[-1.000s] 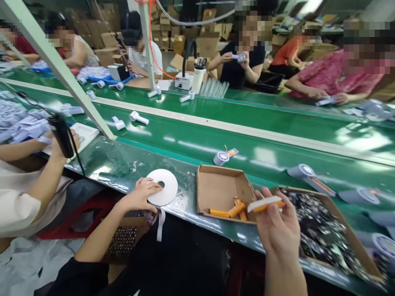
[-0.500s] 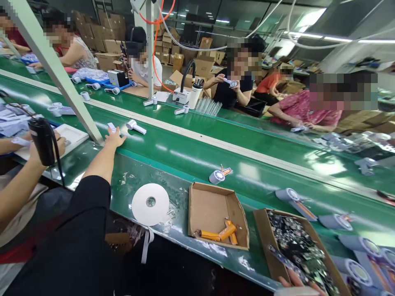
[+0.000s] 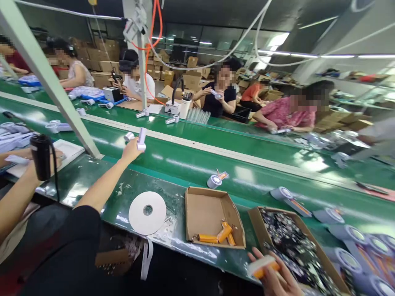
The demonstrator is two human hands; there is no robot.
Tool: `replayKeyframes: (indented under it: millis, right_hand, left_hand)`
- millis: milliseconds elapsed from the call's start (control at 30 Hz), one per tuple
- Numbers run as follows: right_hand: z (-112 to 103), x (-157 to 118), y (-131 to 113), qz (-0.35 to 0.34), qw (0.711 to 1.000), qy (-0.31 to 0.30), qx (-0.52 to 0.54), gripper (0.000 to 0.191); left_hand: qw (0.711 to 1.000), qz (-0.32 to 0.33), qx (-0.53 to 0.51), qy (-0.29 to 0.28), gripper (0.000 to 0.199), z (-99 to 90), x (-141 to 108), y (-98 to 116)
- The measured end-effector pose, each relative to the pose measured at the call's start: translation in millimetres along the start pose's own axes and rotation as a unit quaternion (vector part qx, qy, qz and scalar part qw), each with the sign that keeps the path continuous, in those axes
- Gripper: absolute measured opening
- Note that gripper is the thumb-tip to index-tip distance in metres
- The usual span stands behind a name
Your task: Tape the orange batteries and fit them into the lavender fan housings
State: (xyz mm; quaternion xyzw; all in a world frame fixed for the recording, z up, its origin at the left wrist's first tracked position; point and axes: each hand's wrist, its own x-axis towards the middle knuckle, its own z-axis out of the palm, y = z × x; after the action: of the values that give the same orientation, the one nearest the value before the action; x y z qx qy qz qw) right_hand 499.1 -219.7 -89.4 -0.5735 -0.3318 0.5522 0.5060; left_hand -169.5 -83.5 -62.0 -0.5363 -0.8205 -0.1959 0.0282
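Note:
My left hand (image 3: 131, 150) reaches over the green belt, its fingers closed on a pale lilac handheld fan (image 3: 142, 137). Another lilac fan part (image 3: 128, 136) lies just behind that hand. At the bottom right, my right hand (image 3: 274, 275) grips a white and orange piece (image 3: 262, 266), partly covered by the fingers. It is beside a carton of small dark circuit parts (image 3: 293, 242). Left of this carton, a shallow cardboard tray (image 3: 210, 201) holds a few orange cells (image 3: 226, 233). A fan with an open handle (image 3: 215, 181) rests on the belt behind the tray.
A white tape roll (image 3: 135, 213) lies on the near ledge. A slanted metal post (image 3: 52, 86) rises at the left, beside a neighbour's hands and a black cup-like object (image 3: 41, 156). More fans (image 3: 348, 255) crowd the right. Several people sit across the belt.
My left hand has moved right and up, lifting a lilac fan off the belt. My right hand has come further into view with the white and orange piece. The view has shifted slightly.

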Motion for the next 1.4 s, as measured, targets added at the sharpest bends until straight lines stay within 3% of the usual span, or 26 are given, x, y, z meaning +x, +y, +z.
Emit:
replayKeyframes:
  millis: [67,133,200,267,433,567,833,1000,1167,1267,1400]
  right_hand:
    - [19,-5,-11,-0.014,1.000,-0.007,0.020,0.081]
    - [37,-7,-22,-0.035,0.999,-0.025,0.033,0.083]
    - [52,-6,-32,-0.060,0.996,-0.055,0.043,0.074]
    - [62,-3,-40,-0.089,0.991,-0.092,0.045,0.062]
    - [84,5,-54,-0.164,0.966,-0.199,0.020,0.045]
    - [113,15,-65,-0.177,0.943,-0.283,0.003,0.038]
    - [188,47,-88,-0.197,0.893,-0.402,-0.035,0.042]
    - [233,96,-96,-0.245,0.883,-0.392,-0.079,0.042]
    - [282,157,-79,-0.233,0.902,-0.343,-0.119,0.051]
    - [298,179,-63,-0.249,0.894,-0.311,-0.203,0.048]
    - [308,189,-46,-0.271,0.860,-0.286,-0.323,0.035]
  left_hand:
    - [0.987,0.147,0.004,-0.064,0.066,19.5,-4,40]
    - [0.956,0.264,0.011,-0.124,0.058,40.7,-9,79]
    - [0.925,0.343,0.028,-0.162,0.058,58.2,-12,112]
    - [0.909,0.374,0.049,-0.178,0.055,69.1,-12,135]
    - [0.906,0.371,0.072,-0.189,0.029,73.1,-5,151]
    - [0.901,0.377,0.071,-0.201,0.035,74.3,-8,153]
    - [0.894,0.371,0.075,-0.239,0.034,83.1,-6,181]
    - [0.901,0.336,0.064,-0.266,0.018,83.6,1,195]
    - [0.895,0.303,0.023,-0.326,0.013,77.5,20,202]
    - [0.894,0.293,-0.017,-0.338,0.019,71.4,23,199]
    - [0.908,0.270,-0.068,-0.312,0.024,70.3,19,195]
